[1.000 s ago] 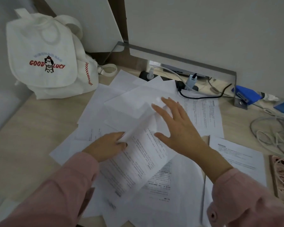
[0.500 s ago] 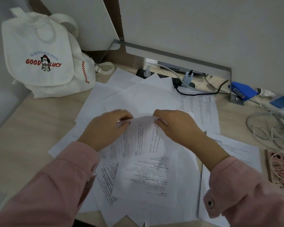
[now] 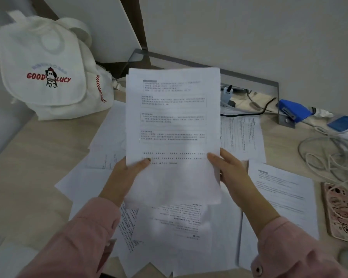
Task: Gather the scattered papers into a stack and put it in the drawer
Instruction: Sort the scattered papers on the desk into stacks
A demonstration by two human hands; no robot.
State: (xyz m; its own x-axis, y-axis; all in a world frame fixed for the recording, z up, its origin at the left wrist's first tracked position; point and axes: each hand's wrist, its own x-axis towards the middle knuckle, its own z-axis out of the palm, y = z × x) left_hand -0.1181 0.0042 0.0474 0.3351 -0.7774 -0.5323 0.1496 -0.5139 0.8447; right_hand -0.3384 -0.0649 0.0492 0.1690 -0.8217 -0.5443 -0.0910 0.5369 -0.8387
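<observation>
Head view: a moment ago both hands lay low on the pile, nipping the top edge of a sheet that was flat on the paper heap. Now the white printed sheets (image 3: 173,121) stand raised, nearly upright and facing the camera, clear of the pale wooden tabletop (image 3: 28,177). A second edge shows along the left side, so it seems to be more than one page, though the count cannot be told.

The left hand (image 3: 127,173) grips the lower left edge at 8 o'clock of the sheets, and the right hand (image 3: 231,173) grips the lower right edge at 4 o'clock. Each thumb is pressed on the printed face; the other fingers are hidden behind the paper, so both hands are pinching the sheets.

The loose white papers (image 3: 285,193) still lie spread beneath, from 3 o'clock round through 6 to 9 o'clock of the lifted pages, some overlapping and skewed.

Judged from this, gathering has only begun: a first small bundle is in hand and most pages are left to collect. The drawer is not in view.

A white canvas backpack (image 3: 48,73) sits at 10 o'clock of the frame, a blue stapler (image 3: 293,110) at 2 o'clock, and a pink-cased phone (image 3: 339,211) at 4 o'clock.
</observation>
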